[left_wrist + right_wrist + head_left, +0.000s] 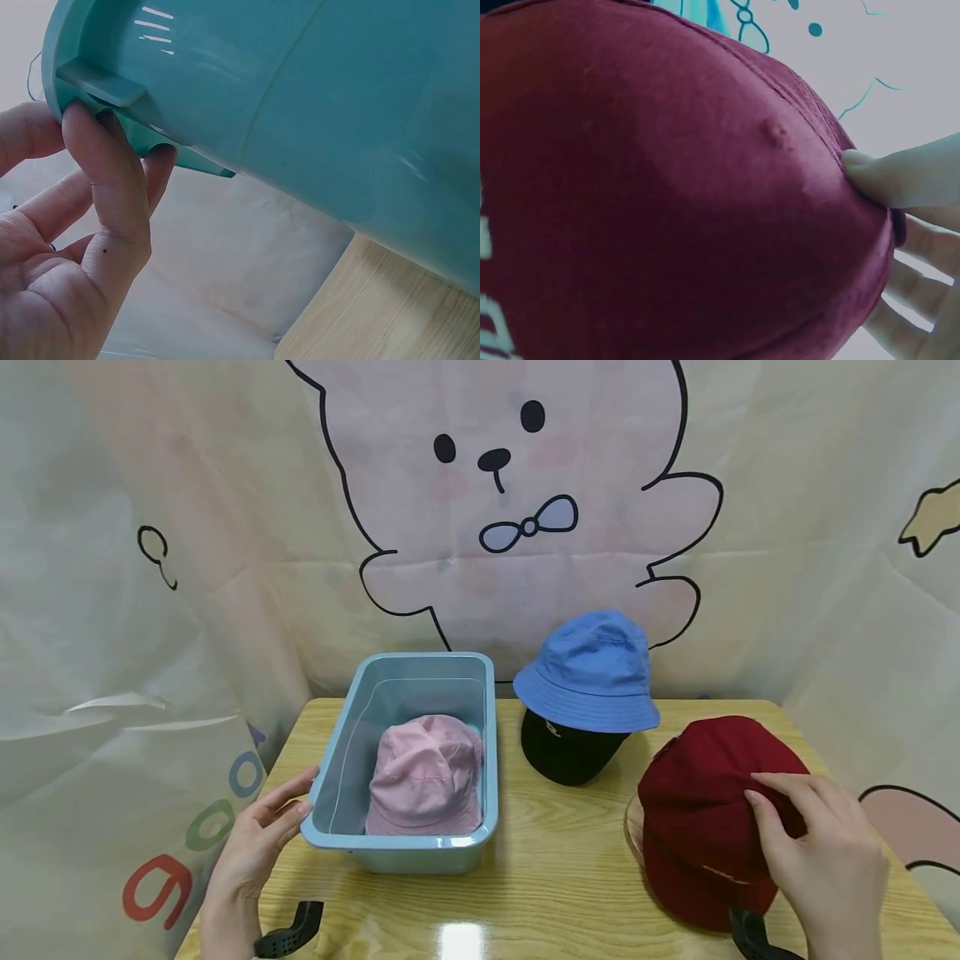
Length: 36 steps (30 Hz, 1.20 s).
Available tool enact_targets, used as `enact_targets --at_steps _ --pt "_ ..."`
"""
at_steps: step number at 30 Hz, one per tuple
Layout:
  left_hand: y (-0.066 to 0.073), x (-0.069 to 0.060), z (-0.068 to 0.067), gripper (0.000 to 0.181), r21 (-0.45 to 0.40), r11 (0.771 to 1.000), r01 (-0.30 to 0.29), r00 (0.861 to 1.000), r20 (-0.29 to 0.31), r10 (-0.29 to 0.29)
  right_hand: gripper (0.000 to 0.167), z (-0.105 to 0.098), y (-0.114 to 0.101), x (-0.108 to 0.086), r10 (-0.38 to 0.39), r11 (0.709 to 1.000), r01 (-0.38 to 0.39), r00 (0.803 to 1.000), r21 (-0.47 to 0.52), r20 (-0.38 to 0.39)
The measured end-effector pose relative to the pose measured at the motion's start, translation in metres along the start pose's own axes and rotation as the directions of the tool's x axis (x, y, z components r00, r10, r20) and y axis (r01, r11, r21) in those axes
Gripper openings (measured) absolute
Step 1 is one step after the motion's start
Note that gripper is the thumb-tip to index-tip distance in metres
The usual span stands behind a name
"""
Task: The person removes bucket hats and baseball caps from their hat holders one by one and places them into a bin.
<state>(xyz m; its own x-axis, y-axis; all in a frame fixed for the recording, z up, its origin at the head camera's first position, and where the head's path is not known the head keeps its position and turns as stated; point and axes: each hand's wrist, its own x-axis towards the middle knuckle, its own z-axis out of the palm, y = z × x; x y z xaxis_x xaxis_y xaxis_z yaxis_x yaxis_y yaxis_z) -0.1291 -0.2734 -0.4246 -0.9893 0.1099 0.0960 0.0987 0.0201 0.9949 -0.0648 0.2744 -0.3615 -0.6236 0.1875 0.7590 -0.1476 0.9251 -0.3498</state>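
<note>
A dark red cap (705, 810) is at the right of the table, its brim toward the front, over something pale pink (634, 828) that shows at its left edge. My right hand (832, 843) pinches the cap's crown; in the right wrist view the thumb (892, 176) presses the red cloth (690, 180) with fingers behind it. My left hand (258, 843) holds the rim of the blue bin (405, 842) at its left side. In the left wrist view the fingertips (79, 116) curl under the rim (64, 45). A pink bucket hat (427, 768) lies in the bin.
A blue bucket hat (596, 668) rests on top of a black cap (562, 752) at the back of the wooden table (555, 877), right of the bin. A curtain with a printed bear (502, 593) hangs behind the table.
</note>
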Motion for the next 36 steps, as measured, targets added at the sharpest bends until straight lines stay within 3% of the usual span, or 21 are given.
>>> enact_targets --at_steps 8,21,30,36 --pt "-0.002 0.001 -0.001 0.043 -0.015 1.0 -0.009 1.0 0.004 0.009 0.022 -0.004 -0.001 0.012 0.004 0.999 -0.004 1.0 0.044 0.007" --pt "-0.002 0.0 0.0 0.044 -0.012 1.0 -0.003 1.0 -0.01 0.002 0.024 -0.012 0.002 0.028 -0.094 0.994 0.091 0.994 0.052 0.059" --pt "-0.003 -0.001 -0.001 0.046 -0.011 1.0 -0.002 1.0 0.013 0.002 0.019 -0.013 0.006 0.042 -0.187 0.977 0.178 0.979 0.114 0.074" --pt "-0.003 -0.001 -0.001 0.046 -0.008 1.0 0.0 1.0 0.008 0.0 0.021 -0.014 0.006 0.051 -0.202 0.975 0.192 0.976 0.114 0.086"
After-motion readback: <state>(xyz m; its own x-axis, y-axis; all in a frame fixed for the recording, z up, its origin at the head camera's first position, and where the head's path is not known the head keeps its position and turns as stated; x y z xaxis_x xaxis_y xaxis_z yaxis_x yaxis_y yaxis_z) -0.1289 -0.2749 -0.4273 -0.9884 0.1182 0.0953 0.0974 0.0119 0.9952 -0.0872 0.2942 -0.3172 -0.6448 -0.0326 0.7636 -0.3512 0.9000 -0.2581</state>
